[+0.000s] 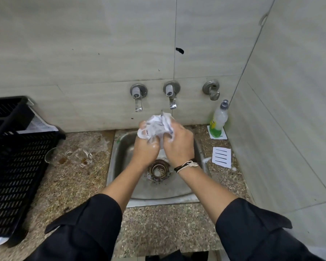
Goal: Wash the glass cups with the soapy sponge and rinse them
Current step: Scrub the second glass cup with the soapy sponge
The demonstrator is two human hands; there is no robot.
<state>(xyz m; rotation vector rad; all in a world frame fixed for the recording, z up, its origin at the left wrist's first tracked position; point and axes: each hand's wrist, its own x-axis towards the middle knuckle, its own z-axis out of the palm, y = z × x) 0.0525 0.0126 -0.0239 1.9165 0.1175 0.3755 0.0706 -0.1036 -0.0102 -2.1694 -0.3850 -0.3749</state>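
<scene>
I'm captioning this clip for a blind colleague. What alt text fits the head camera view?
Both hands, left hand and right hand, squeeze a foamy white sponge over a small steel sink below two wall taps. Two clear glass cups lie on the speckled granite counter, beside a black plastic crate.

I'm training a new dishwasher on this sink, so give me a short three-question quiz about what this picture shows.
1. True or false: both hands grip the sudsy sponge over the sink.
2. Where do the glass cups lie?
A. in the sink
B. on the counter left of the sink
C. in the black crate
3. Fill in: the soap bottle stands in the corner on the sink's ____ side.

Key:
1. True: left hand and right hand hold it together.
2. B
3. right
</scene>
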